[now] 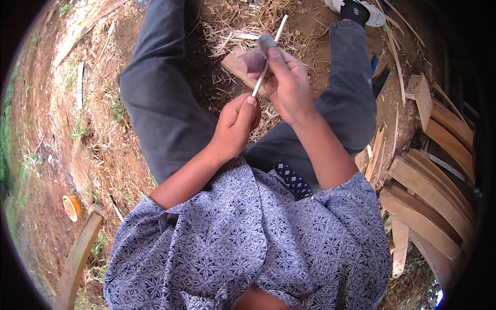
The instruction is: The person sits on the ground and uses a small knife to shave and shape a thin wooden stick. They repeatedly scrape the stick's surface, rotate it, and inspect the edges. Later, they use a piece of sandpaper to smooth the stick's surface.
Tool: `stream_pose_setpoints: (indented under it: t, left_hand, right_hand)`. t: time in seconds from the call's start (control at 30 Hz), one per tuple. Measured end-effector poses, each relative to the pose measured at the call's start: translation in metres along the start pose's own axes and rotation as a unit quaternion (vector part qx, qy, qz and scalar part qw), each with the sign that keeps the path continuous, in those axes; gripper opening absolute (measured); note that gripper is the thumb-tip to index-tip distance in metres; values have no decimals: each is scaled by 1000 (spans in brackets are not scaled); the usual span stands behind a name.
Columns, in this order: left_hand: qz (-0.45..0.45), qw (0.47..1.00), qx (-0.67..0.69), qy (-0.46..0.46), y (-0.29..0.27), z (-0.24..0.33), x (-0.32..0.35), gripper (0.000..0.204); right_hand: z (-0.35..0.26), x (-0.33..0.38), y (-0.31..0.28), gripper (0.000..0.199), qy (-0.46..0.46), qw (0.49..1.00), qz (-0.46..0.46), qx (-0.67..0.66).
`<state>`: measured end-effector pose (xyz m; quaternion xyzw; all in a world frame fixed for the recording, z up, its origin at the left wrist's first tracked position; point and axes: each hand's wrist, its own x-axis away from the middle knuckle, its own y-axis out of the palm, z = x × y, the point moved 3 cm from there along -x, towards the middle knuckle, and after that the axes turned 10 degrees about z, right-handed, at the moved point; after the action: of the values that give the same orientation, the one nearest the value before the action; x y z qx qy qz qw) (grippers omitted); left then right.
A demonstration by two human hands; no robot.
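A thin, pale wooden stick [281,28] slants up and to the right between my two hands, in front of my lap. My left hand [236,124] is closed round its lower end, thumb lying along it. Higher up, my right hand [290,85] pinches a curled, dull pink and grey piece that looks like sandpaper [253,61] against the stick. The curl is bent around the stick near the right thumb. Fingers hide part of both. Beyond the hands, a wooden block [235,63] lies on the ground between my legs.
Pale wood shavings [222,31] litter the brown soil between my legs. Curved wooden pieces [429,186] are stacked at the right. A dark-handled tool [381,80] lies by my right leg. At the left are an orange round object [72,207] and a curved plank [80,258].
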<state>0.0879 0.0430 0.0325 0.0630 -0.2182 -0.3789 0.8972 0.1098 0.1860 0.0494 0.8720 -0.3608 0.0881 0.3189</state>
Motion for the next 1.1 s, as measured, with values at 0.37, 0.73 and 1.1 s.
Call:
stream_pose_setpoints:
  t: [0.37,0.73,1.1]
  left_hand:
    - [44,985,-153,70,-7,21,-3,35]
    - [53,969,-200,138,1,34,4,26]
    - [85,980,-140,113,-8,31,-12,25]
  right_hand:
    - [-30,-16,1,33,-62,998,20,19]
    - [-41,-13,-6,28,-109,991,76,-14]
    - [-14,6,5,23,-44,995,87,14]
